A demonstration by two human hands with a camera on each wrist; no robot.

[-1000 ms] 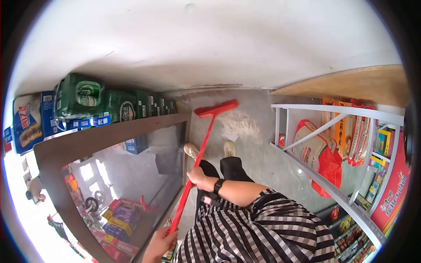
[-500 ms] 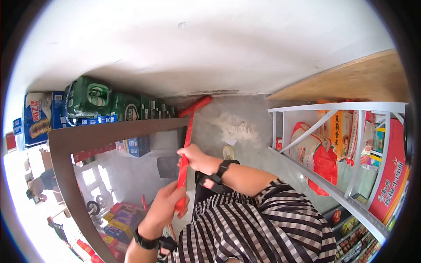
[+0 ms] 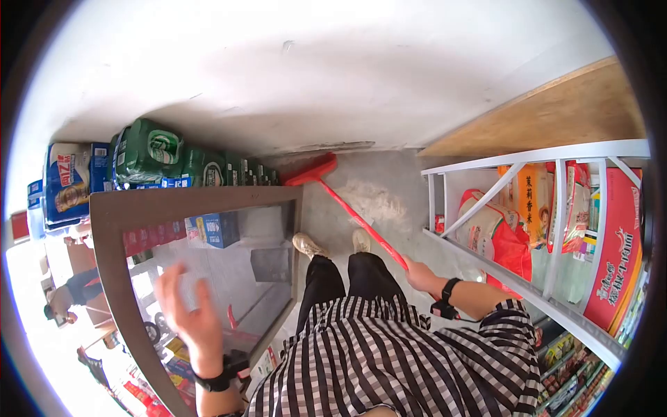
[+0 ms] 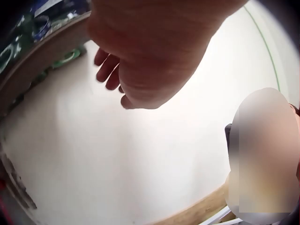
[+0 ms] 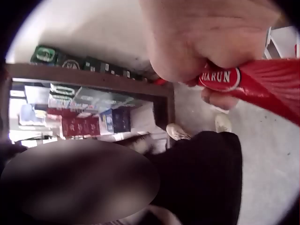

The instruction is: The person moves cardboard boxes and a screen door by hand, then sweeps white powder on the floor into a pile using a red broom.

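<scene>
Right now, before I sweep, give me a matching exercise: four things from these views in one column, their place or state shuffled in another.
1. red long-handled plastic broom
2. left hand
3. green shrink-wrapped can packs
4. pale dust pile

A. raised, holding nothing
B. on the grey floor beyond the shoes
C. gripped by the right hand
D. against the wall beside the brown-framed glass cabinet

Pairs: 1-C, 2-A, 3-D, 4-B

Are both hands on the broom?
No, only the right hand grips the broom; the left hand hovers open over the freezer lid.
</scene>
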